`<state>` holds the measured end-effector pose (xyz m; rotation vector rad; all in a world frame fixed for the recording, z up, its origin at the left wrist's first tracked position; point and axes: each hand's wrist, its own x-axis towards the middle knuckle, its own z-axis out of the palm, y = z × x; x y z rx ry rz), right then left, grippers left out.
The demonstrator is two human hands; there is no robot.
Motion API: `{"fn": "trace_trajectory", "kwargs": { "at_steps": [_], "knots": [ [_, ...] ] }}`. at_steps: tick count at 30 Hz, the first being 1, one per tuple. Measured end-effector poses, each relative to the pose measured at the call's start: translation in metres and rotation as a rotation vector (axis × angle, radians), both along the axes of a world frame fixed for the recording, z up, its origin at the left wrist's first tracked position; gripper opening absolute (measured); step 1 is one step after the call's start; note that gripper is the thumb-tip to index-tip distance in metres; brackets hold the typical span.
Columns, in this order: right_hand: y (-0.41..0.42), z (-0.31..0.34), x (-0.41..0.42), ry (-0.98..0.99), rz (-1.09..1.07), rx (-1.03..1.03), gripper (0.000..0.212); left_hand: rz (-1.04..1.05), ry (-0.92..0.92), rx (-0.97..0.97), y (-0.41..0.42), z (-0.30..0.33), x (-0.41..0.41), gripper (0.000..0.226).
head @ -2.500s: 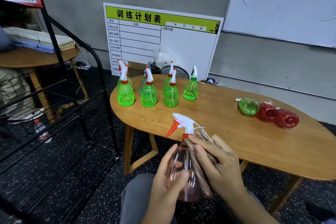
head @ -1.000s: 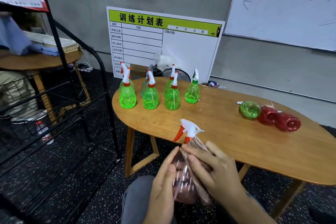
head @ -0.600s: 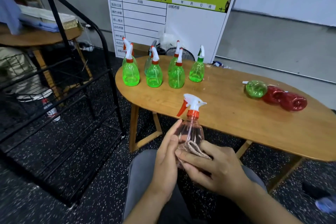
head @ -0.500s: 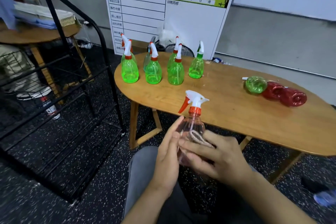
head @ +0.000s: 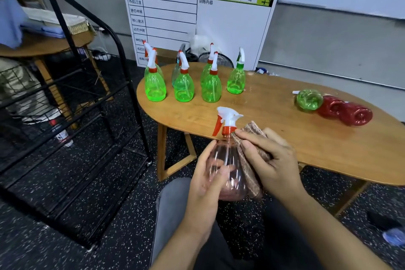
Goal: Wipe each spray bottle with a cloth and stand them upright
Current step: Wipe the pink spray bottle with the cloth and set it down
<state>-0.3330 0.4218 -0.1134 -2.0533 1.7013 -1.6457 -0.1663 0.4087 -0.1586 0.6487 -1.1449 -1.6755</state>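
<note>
A clear pink spray bottle (head: 223, 160) with a white and red trigger head is upright over my lap, just in front of the wooden table (head: 274, 138). My left hand (head: 206, 184) grips its body from the left. My right hand (head: 269, 160) presses a brown cloth (head: 249, 160) against the bottle's right side, up near the neck. Several green spray bottles (head: 184, 85) stand upright at the table's far left. One green bottle (head: 308, 99) and two red bottles (head: 350, 113) lie on their sides at the right.
A black metal rack (head: 72, 116) stands to the left of the table. A white schedule board (head: 197, 17) leans on the wall behind it. A round wooden side table (head: 43, 44) with folded blue cloth stands far left. The floor is speckled black.
My right hand has slid the cloth from low on the bottle's front up to its right side by the neck. The bottle stays held by my left hand.
</note>
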Motion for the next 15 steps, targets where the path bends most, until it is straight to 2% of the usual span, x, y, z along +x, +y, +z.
{"fn": "trace_trajectory", "kwargs": {
  "at_steps": [6,12,15],
  "knots": [
    [-0.002,0.002,0.003,-0.039,-0.001,0.037,0.029,-0.068,-0.019,0.047,-0.001,-0.002,-0.002,0.041],
    [0.007,-0.013,0.015,-0.042,-0.002,0.080,0.030,-0.012,-0.033,0.026,-0.002,-0.001,0.000,0.047],
    [0.019,-0.021,0.017,0.183,0.040,0.017,0.031,-0.009,-0.048,0.029,-0.003,-0.003,0.001,0.042]
  ]
}}
